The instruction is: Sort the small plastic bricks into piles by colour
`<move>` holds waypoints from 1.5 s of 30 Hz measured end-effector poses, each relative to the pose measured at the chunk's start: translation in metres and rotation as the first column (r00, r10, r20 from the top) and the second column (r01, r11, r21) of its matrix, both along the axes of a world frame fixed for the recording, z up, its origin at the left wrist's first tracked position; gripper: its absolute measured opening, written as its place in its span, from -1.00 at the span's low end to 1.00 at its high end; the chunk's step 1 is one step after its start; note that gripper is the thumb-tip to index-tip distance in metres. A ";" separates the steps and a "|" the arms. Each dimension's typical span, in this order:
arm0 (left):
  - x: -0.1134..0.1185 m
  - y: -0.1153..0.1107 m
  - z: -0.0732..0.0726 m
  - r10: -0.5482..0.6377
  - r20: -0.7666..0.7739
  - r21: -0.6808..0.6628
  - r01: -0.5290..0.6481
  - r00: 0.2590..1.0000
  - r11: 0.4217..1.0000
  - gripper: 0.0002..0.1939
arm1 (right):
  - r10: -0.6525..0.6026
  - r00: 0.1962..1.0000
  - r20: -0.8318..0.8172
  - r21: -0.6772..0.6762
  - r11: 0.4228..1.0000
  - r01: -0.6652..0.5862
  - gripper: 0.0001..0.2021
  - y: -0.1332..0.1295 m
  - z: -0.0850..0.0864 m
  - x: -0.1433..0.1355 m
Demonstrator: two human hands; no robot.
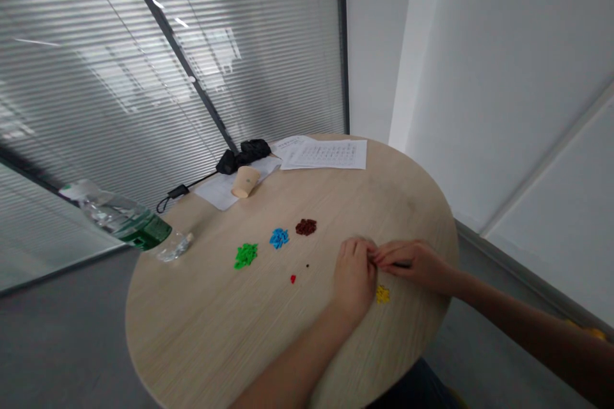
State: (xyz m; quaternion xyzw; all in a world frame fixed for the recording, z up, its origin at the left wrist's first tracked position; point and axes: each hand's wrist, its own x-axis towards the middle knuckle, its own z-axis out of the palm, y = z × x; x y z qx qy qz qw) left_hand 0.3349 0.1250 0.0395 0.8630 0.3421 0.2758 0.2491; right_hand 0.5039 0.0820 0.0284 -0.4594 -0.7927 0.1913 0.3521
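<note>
My left hand (354, 276) rests at the right part of the round wooden table, fingers curled in. Its fingertips meet those of my right hand (413, 261), which are pinched together. Something dark and thin shows at the right hand's fingers, too small to name; whatever sits between the fingertips is hidden. Just below the hands lies a small pile of yellow pieces (382, 294). Left of them are a few red pieces (293, 279) and a tiny dark piece (307, 266). Farther off lie piles of brown pieces (306, 227), blue pieces (279, 238) and green pieces (246, 255).
A clear bottle with a green label (144, 230) stands at the table's left edge. Toward the back are a paper cup (245, 182), printed sheets (326, 154) and a folded black umbrella (252, 151). Blinds and a white wall (508, 77) enclose the table (215, 332).
</note>
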 end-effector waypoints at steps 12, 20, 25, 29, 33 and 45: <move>-0.014 0.002 0.015 0.234 0.359 -0.284 -0.134 0.904 0.949 -0.79 | 0.043 0.997 0.069 0.048 0.998 -0.046 -0.79 0.010 0.030 -0.028; -0.105 -0.008 0.034 0.108 -0.008 0.121 -0.106 0.994 0.987 -0.71 | 0.248 0.937 0.245 -0.004 0.967 -0.255 -0.84 0.026 0.029 -0.051; -0.139 0.002 0.020 0.271 -0.191 0.217 -0.229 0.943 0.949 -0.65 | 0.265 0.939 0.220 0.011 0.962 -0.274 -0.83 0.027 0.027 -0.045; -0.144 0.015 0.014 0.278 -0.217 0.160 -0.247 0.936 0.956 -0.62 | 0.186 0.967 0.173 0.029 0.981 -0.193 -0.81 0.031 0.035 -0.047; -0.133 0.024 0.016 0.236 -0.216 0.110 -0.216 0.947 0.970 -0.76 | 0.181 0.962 0.202 0.048 0.980 -0.195 -0.83 0.050 0.042 -0.069; -0.134 0.023 0.010 0.198 -0.083 0.104 -0.189 0.977 0.976 -0.83 | 0.268 0.897 0.350 0.018 0.956 -0.293 -0.82 0.091 0.032 -0.100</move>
